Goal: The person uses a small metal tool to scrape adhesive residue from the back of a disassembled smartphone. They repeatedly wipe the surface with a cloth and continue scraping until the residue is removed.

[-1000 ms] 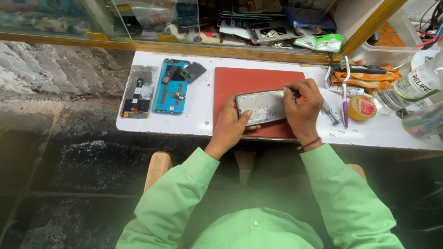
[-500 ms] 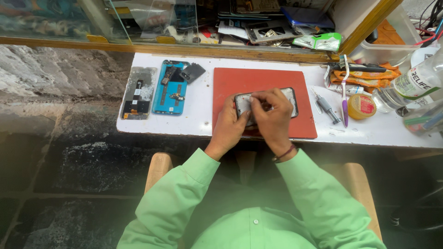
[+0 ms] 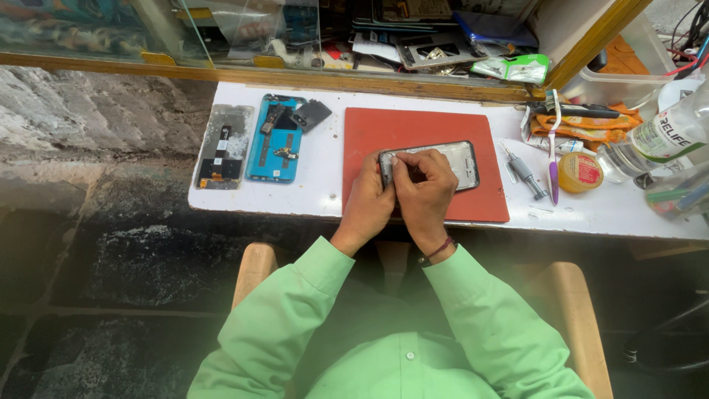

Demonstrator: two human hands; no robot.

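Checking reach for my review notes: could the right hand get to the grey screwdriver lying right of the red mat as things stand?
Probably yes. The screwdriver lies on bare white table just past the red mat, nothing covering it. But the right hand is busy on the phone frame with the left hand.

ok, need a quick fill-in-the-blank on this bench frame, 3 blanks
1. Both hands work on a phone frame lying on a ____ mat.
2. The opened phone left of the mat has a ____ body.
3. The round yellow tin sits to the mat's ____.

Missing words: red; blue; right
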